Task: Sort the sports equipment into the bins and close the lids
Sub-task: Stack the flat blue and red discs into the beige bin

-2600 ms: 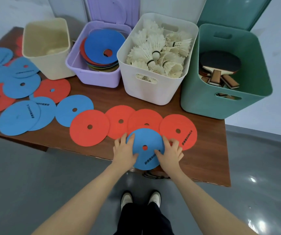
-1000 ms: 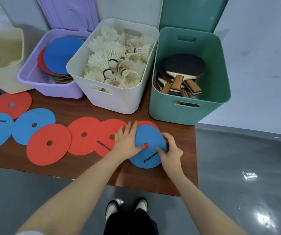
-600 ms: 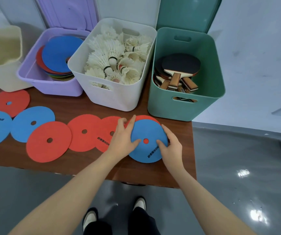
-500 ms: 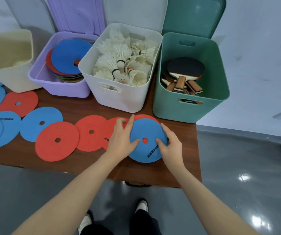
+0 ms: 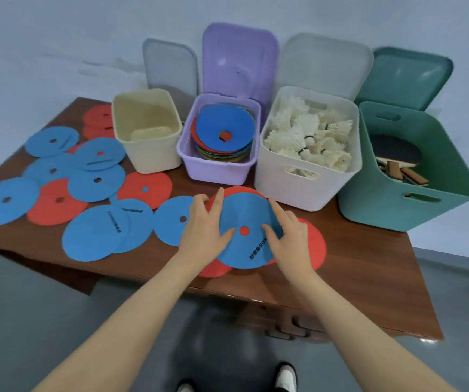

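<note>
While both hands press flat, grip open, on a blue disc, many discs remain on the surface; all lids open.

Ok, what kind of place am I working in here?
Probably a plain indoor storeroom or workroom, not a court: a brown wooden table with drawer handles on a glossy grey floor, against a bare pale wall, with plastic bins lined up for sorting.

Brown wood table, grey floor, pale wall, shoes.
</note>
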Motion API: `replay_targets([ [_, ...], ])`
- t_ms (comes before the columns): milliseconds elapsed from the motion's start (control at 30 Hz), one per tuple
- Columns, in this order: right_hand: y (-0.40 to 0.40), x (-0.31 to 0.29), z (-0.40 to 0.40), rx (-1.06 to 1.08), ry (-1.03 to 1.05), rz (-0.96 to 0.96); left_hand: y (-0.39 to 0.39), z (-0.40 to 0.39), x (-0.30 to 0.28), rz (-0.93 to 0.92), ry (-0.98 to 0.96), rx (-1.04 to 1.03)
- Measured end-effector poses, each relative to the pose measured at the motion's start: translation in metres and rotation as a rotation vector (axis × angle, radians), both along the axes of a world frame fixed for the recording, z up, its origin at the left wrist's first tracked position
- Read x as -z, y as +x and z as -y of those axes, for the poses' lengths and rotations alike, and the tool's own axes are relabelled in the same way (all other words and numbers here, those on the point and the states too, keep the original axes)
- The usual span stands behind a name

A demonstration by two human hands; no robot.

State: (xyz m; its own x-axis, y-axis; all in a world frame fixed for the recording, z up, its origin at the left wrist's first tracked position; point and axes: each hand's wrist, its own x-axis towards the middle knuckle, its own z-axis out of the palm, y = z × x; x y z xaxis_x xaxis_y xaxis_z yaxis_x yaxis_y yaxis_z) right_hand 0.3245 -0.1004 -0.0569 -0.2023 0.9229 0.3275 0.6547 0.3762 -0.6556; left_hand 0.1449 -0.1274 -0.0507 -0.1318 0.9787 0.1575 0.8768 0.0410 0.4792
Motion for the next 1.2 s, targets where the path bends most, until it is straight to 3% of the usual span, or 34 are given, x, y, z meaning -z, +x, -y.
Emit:
replay_targets([
  [233,-0.105,-0.024,-0.015,0.010,0.061,-0.004,-0.101,-0.006,-0.031,0.056,0.147,-0.025],
  [467,-0.180,-0.054,-0.087,-0.051,0.101,-0.020,-0.171,-0.063,-0.055,0.055,0.205,-0.095],
  [933,-0.299,-0.067,-0.250,-0.194,0.012,0.009,-0.281,-0.201,-0.075,-0.078,0.143,-0.225],
  [1200,-0.348,-0.040,-0.286,-0.116,-0.085,0.134,-0.335,-0.251,-0.045,0.010,-0.011,-0.172],
])
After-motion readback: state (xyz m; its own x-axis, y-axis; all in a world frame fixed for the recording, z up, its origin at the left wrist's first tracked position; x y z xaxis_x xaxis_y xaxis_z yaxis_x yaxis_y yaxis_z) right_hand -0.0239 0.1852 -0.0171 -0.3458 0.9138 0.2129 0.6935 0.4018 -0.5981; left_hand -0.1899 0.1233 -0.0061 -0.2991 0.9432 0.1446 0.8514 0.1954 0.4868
